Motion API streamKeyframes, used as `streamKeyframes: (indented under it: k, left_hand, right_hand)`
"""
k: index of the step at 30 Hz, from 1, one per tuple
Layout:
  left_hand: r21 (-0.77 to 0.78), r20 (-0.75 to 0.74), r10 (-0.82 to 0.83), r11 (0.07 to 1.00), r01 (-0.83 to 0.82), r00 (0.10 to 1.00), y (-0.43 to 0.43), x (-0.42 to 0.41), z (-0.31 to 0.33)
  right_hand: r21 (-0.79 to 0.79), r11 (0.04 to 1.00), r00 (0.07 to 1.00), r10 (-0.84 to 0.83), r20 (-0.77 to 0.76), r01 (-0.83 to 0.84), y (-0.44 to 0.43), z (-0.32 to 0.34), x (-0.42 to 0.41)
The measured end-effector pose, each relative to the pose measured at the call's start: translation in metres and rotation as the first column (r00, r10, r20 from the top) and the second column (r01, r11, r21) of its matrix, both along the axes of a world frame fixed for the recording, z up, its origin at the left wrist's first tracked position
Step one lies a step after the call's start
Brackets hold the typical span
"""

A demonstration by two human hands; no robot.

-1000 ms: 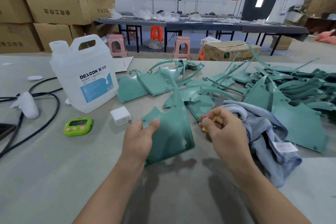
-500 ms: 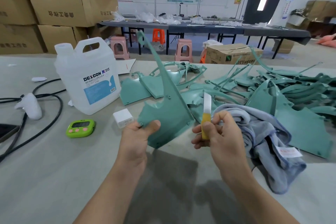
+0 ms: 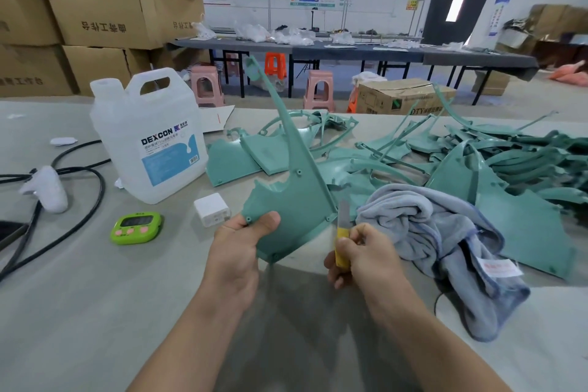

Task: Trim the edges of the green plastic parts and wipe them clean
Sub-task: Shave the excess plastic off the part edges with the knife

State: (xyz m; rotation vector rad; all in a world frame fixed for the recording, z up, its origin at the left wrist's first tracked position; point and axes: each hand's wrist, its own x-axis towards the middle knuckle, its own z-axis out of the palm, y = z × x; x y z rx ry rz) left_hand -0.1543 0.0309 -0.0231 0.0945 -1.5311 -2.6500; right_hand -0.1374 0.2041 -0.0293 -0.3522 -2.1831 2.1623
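The left grip pinches the lower corner of a green plastic part, thumb on its face, holding it upright above the tabletop. The right grip is curled round a yellow-handled knife, blade just beside the part's right edge. A white jug reads DEXCON; a carton reads DTY.
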Motion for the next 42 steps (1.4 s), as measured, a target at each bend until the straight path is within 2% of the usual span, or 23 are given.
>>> streamKeyframes:
  k: [7, 9, 12, 15, 18, 21, 27, 31, 35, 38, 42]
  left_hand:
    - [0.101, 0.059, -0.010, 0.995, 0.004, 0.998, -0.006, 0.000, 0.001]
    - [0.117, 0.123, -0.006, 0.993, -0.008, 0.992, -0.008, -0.001, 0.002]
    - [0.100, 0.229, 0.007, 0.994, -0.031, 0.973, -0.006, -0.001, 0.002]
    - [0.099, 0.280, 0.019, 0.994, -0.049, 0.960, -0.005, -0.001, 0.004]
    - [0.130, 0.295, 0.044, 0.988, -0.086, 0.955, -0.005, -0.002, 0.006]
    - [0.147, 0.302, 0.040, 0.985, -0.088, 0.953, -0.006, -0.002, 0.007]
    - [0.175, 0.292, -0.013, 0.984, -0.040, 0.956, -0.011, -0.003, 0.006]
    - [0.245, 0.310, -0.063, 0.969, -0.015, 0.949, -0.012, -0.005, 0.008]
    - [0.300, 0.312, -0.134, 0.953, 0.036, 0.941, -0.015, -0.007, 0.009]
    - [0.309, 0.295, -0.178, 0.947, 0.083, 0.939, -0.016, -0.008, 0.008]
    - [0.316, 0.308, -0.197, 0.944, 0.095, 0.931, -0.016, -0.008, 0.006]
  right_hand:
    - [0.004, 1.000, 0.990, -0.013, 0.137, 0.013, 0.001, 0.003, 0.003]
    - [0.001, 1.000, 0.999, -0.022, 0.048, 0.022, 0.000, 0.004, 0.005]
    - [0.070, 0.989, 0.976, -0.118, -0.181, 0.132, 0.004, 0.008, 0.007]
    - [0.321, 0.905, 0.897, -0.125, -0.425, 0.278, 0.010, 0.006, 0.011]
    - [0.571, 0.753, 0.850, 0.031, -0.527, 0.327, 0.012, 0.006, 0.017]
    - [0.719, 0.622, 0.851, 0.154, -0.502, 0.311, 0.010, 0.006, 0.016]
    - [0.854, 0.490, 0.854, 0.357, -0.379, 0.174, 0.005, 0.011, 0.022]
    - [0.905, 0.422, 0.803, 0.517, -0.296, 0.061, 0.000, 0.011, 0.028]
    - [0.898, 0.435, 0.756, 0.609, -0.239, -0.067, 0.003, 0.013, 0.027]
    - [0.884, 0.456, 0.735, 0.634, -0.242, -0.102, 0.006, 0.015, 0.025]
    - [0.812, 0.574, 0.779, 0.556, -0.292, -0.105, 0.010, 0.008, 0.021]
